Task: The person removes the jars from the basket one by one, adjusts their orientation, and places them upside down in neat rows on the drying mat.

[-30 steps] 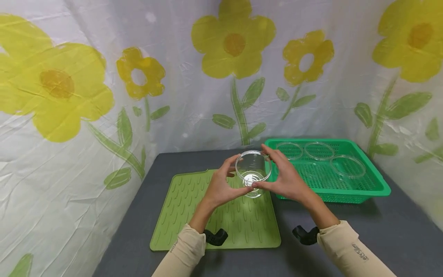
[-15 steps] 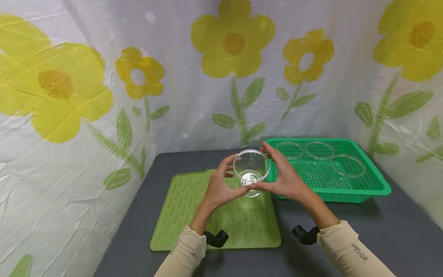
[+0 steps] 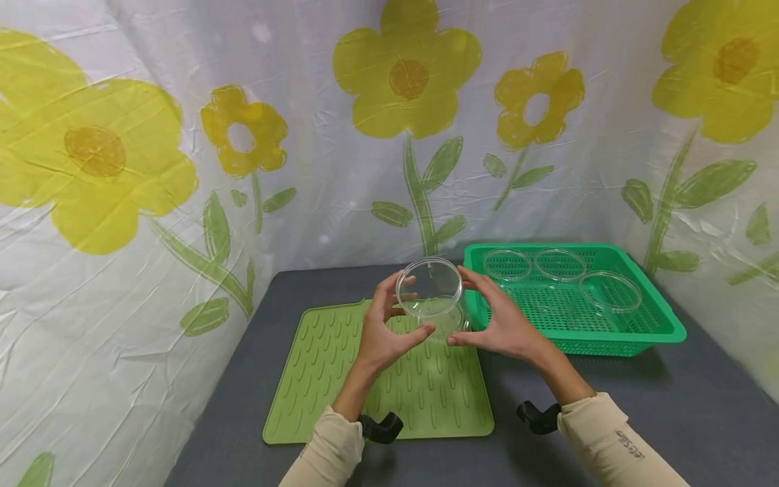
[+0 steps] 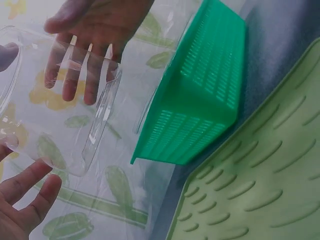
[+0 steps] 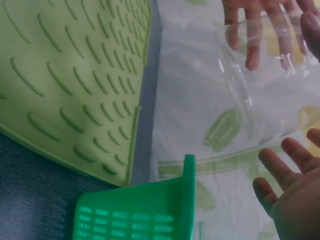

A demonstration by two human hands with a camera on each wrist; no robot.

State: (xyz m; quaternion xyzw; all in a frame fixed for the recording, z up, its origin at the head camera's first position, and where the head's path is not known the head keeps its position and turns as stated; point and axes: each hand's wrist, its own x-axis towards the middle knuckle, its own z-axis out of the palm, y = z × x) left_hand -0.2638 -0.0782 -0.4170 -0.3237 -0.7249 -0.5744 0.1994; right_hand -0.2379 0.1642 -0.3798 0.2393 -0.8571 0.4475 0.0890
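While both hands are up at it, looks like only the left hand [image 3: 383, 338] really has it, fingers curved round the left of the clear container [image 3: 433, 297]. Right hand's [image 3: 504, 326] fingers are spread wide just beside it, seemingly gripping nothing. Container's mid-frame between the 2, axis slanting upper left to lower right; green basket [image 3: 599, 347] beyond, right of frame.

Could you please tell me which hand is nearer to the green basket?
Right. In the head view, the right hand overlaps the left end of the green basket; the left hand is farther left, across the clear container from it.
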